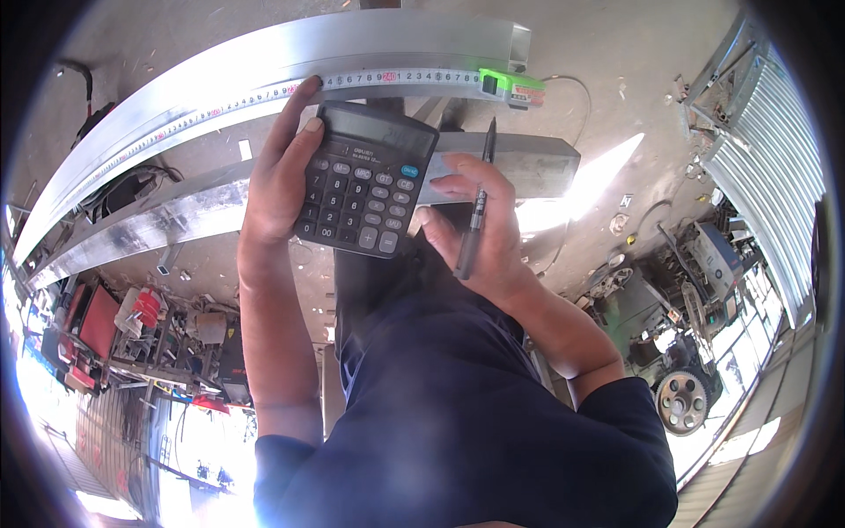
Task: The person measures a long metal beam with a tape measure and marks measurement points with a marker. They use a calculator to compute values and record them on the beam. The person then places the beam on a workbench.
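A black desktop calculator (365,180) with grey keys and one blue key is gripped along its left side by my left hand (280,176). Its display faces up, but any reading on it is too faint to make out. My right hand (488,224) is at the calculator's lower right, with a dark pen (480,207) held upright between the fingers. The thumb and forefinger point toward the keys. Beyond the calculator, a tape measure (510,86) with a bright green case lies with its blade pulled out to the left along a long silver metal beam (414,40).
A second metal bar (546,167) runs crosswise below the beam, behind my hands. Machinery with a round holed wheel (682,402) stands at the right. Red boxes (92,326) and cluttered shelving are at the left. Corrugated sheet metal (757,172) rises at the far right.
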`<state>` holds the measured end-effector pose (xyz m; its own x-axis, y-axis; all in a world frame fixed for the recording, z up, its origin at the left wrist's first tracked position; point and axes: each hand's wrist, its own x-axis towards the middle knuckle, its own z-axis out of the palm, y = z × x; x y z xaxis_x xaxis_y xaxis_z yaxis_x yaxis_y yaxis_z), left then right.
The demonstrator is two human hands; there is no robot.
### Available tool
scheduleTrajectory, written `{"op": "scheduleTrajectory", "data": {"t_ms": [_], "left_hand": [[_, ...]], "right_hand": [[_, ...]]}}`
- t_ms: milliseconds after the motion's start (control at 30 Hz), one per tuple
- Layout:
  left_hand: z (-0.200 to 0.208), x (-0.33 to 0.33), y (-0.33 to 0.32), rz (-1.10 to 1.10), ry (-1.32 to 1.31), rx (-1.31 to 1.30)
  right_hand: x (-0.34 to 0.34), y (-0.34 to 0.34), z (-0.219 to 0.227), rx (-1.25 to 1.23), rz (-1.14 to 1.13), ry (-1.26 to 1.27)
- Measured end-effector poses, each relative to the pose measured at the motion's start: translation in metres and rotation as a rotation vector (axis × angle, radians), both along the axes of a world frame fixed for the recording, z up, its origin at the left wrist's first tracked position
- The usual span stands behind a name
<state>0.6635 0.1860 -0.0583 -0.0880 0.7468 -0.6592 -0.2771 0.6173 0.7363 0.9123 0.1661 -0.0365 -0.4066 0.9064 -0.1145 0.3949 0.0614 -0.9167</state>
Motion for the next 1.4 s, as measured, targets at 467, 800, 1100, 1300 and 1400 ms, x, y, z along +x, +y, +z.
{"op": "scheduleTrajectory", "data": {"t_ms": [467, 800, 1100, 1300, 1400], "left_hand": [[-0.004, 0.002, -0.004, 0.073, -0.030, -0.015], [-0.004, 0.001, -0.003, 0.073, -0.039, -0.020], [-0.004, 0.002, -0.003, 0.088, -0.051, -0.031], [0.002, 0.005, -0.001, 0.069, -0.038, -0.043], [0.003, 0.006, -0.001, 0.068, -0.035, -0.041]], "right_hand": [[-0.018, -0.026, -0.002, -0.163, -0.045, 0.146], [-0.017, -0.020, 0.001, -0.094, -0.018, 0.069], [-0.018, -0.020, -0.001, -0.105, -0.013, 0.081], [-0.020, -0.022, -0.002, -0.078, -0.047, 0.106], [-0.019, -0.021, -0.004, -0.070, -0.014, 0.097]]}}
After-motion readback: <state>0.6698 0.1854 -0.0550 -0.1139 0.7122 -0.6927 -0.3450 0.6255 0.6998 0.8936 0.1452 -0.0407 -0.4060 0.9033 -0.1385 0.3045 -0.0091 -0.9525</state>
